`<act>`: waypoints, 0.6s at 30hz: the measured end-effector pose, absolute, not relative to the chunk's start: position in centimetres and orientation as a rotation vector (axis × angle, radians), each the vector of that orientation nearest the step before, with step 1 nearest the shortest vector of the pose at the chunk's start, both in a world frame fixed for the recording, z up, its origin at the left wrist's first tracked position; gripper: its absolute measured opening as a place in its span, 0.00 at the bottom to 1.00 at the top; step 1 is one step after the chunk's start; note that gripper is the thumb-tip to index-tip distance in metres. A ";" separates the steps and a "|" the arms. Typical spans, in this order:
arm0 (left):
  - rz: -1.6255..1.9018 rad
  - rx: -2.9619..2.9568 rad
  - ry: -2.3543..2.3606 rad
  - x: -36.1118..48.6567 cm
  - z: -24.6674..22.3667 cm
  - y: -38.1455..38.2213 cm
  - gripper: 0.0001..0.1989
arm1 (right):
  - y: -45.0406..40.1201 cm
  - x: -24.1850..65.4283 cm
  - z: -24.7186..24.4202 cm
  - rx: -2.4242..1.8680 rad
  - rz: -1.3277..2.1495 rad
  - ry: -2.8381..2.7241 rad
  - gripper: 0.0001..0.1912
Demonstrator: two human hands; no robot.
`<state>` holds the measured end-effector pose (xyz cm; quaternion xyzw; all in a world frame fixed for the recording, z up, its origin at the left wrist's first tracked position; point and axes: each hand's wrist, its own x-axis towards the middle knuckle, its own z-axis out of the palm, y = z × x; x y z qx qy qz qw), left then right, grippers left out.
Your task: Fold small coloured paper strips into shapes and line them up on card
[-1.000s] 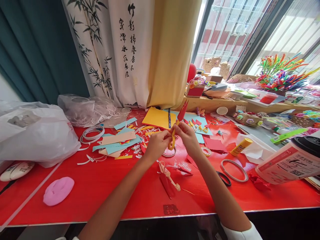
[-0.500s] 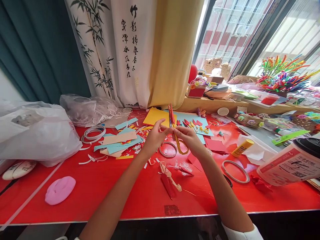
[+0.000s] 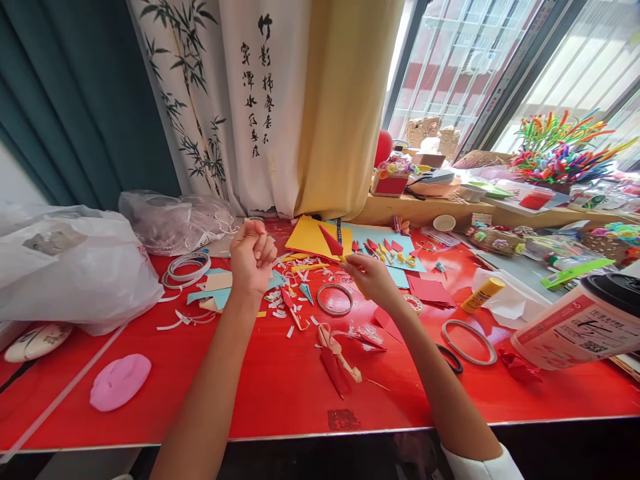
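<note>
My right hand [image 3: 367, 272], right of centre above the table, pinches a folded paper piece [image 3: 331, 241] with a pointed red part and a yellow part. The red point tilts up and to the left; the fingers cover much of the yellow. My left hand [image 3: 253, 257] is raised apart from it, fingers curled into a fist. Whatever the fist may hold is hidden. Beneath the hands lie a tape roll [image 3: 335, 299], a small teal folded cone [image 3: 306, 293] and white paper scraps. Small red-and-yellow paper pieces [image 3: 393, 250] rest on light blue paper behind my right hand.
Yellow paper [image 3: 305, 237] lies at the back. A white plastic bag [image 3: 75, 260] and a pink lump [image 3: 121, 381] are on the left. Rightward are a red paper stack [image 3: 431, 291], a glue stick [image 3: 484, 295], another ring [image 3: 469, 342] and a large cup [image 3: 575, 327].
My hands have separated: the left has moved left and curled into a fist. My right hand keeps the red-and-yellow paper piece, its point now leaning left instead of upright.
</note>
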<state>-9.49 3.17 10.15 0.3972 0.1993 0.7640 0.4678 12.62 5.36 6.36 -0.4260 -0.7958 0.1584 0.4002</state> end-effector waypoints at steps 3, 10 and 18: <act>1.979 0.943 0.475 -10.8 11.2 2.5 0.11 | 5.4 12.7 6.4 -1.096 0.389 -1.991 0.12; 1.772 1.484 0.713 -11.1 13.3 -4.6 0.03 | 5.7 12.9 6.5 -1.109 0.756 -1.773 0.15; 0.688 2.058 0.882 -12.8 11.7 -9.1 0.12 | 5.6 13.2 6.9 -0.934 0.928 -1.684 0.16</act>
